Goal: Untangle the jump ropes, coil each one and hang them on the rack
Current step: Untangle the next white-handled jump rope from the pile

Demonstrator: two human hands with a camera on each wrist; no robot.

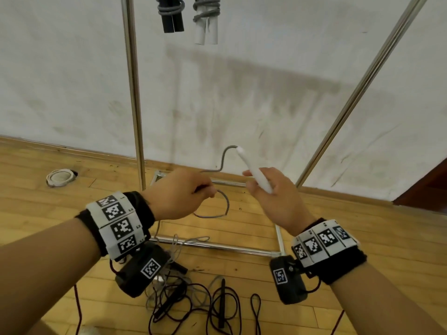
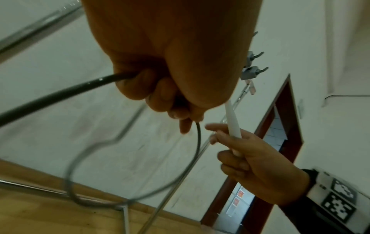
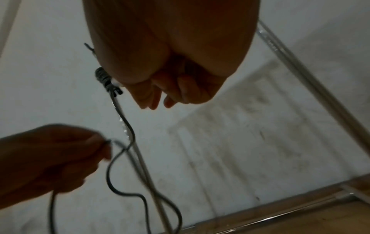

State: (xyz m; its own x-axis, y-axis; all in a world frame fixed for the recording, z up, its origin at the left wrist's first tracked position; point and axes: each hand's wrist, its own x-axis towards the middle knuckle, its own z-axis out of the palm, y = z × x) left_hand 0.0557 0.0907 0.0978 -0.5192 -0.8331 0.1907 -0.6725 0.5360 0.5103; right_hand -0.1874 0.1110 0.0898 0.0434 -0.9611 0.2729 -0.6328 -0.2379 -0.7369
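My right hand (image 1: 262, 183) grips a white jump-rope handle (image 1: 251, 169) that points up and away. From its tip a grey cord (image 1: 225, 155) curves down to my left hand (image 1: 203, 189), which pinches it; a loop (image 1: 223, 206) hangs below the fingers. In the left wrist view the cord (image 2: 198, 142) leaves my curled left fingers (image 2: 160, 95) and the white handle (image 2: 233, 126) sits in the right hand (image 2: 240, 158). Tangled black and grey ropes (image 1: 193, 298) lie on the floor by my wrists. Two coiled ropes hang on the rack above: one with black handles (image 1: 172, 14), one with white handles (image 1: 206, 20).
The metal rack's uprights (image 1: 134, 93) and floor bars (image 1: 212, 245) stand just ahead against a white wall. A white roll (image 1: 60, 177) lies on the wooden floor at the left. A dark doorway (image 1: 430, 184) opens at the right.
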